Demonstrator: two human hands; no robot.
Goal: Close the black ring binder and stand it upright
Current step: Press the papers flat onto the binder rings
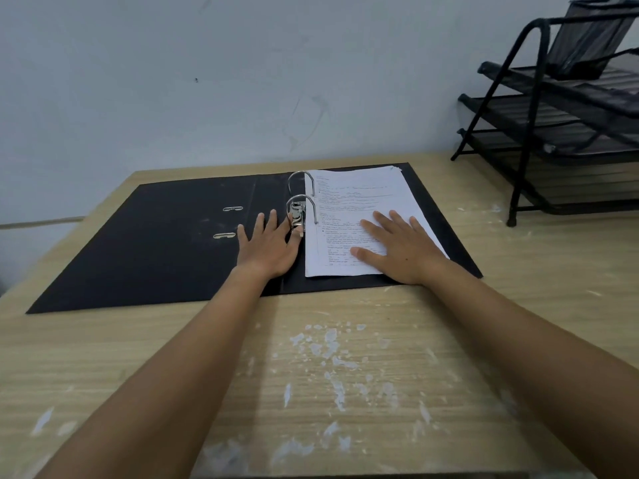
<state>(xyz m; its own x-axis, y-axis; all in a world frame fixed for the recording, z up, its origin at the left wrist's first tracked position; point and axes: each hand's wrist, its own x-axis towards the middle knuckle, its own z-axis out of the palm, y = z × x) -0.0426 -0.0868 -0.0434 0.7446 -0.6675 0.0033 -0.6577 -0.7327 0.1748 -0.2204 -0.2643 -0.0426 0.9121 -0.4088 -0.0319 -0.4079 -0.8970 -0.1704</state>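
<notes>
The ring binder (166,243) is laid open flat on the table (345,375), toward its far edge. A paper stack (359,209) is held on its right half, right of the rings (301,202). A tiered tray rack (567,126) is placed at the far right, well apart.

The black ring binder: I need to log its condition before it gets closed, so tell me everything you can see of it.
The black ring binder lies fully open and flat on the wooden table, its covers matte and scuffed. Two metal rings arch shut over a lever mechanism by the spine. The left cover shows two metal slots. A stack of printed sheets sits on the rings. The left hand rests beside the mechanism; the right hand lies flat on the sheets.
</notes>
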